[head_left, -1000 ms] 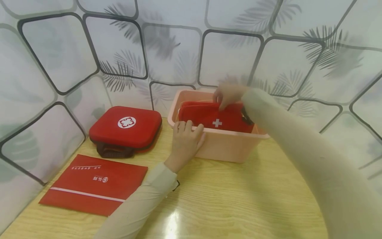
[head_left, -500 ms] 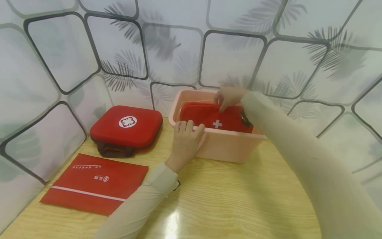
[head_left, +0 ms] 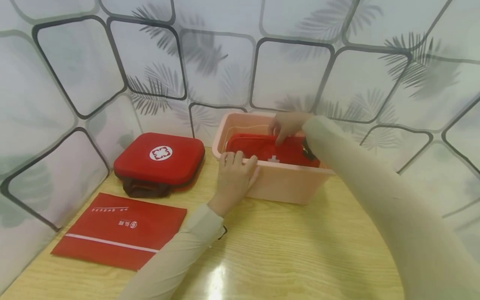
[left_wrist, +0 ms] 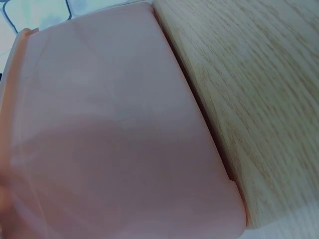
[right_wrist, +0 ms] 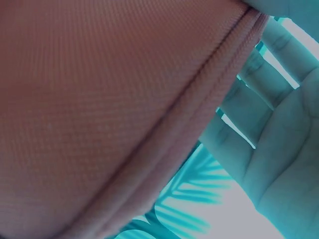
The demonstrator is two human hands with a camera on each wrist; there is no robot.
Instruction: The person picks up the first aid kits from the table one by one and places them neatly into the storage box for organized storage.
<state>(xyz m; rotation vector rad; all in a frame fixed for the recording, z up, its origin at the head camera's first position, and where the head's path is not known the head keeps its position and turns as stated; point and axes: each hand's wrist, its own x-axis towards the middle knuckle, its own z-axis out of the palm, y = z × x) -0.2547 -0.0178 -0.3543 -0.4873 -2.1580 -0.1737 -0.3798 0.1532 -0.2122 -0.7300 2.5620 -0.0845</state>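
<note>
The red pouch (head_left: 258, 146) sits inside the pink bin (head_left: 288, 183), its lower part hidden behind the front wall; the rim cuts off the bottom of its white cross (head_left: 273, 159). The right hand (head_left: 288, 123) pinches the pouch's top edge, thumb in front and fingers behind, as the right wrist view shows. The left hand (head_left: 236, 175) grips the bin's front rim near its left corner, fingers hooked over the edge.

The pouch takes up most of the bin's length. A narrow gap shows at its left end, and a wider strip of inner wall shows behind it. At the right end lies a black strap (head_left: 308, 151), partly covered by the right sleeve (head_left: 367, 183), which crosses over that corner and hides how much space is there.

The bin stands on the wooden table (head_left: 300, 258), its back close to the patterned wall (head_left: 292, 71). Wood grain stretches in front of the bin, between the two arms.

Just left of the bin lies a red case (head_left: 180, 158), apart from it, its dark handle (head_left: 146, 189) toward the person. Nearer the person is a flat red folder (head_left: 120, 229); the left sleeve (head_left: 176, 250) passes over its right corner.
</note>
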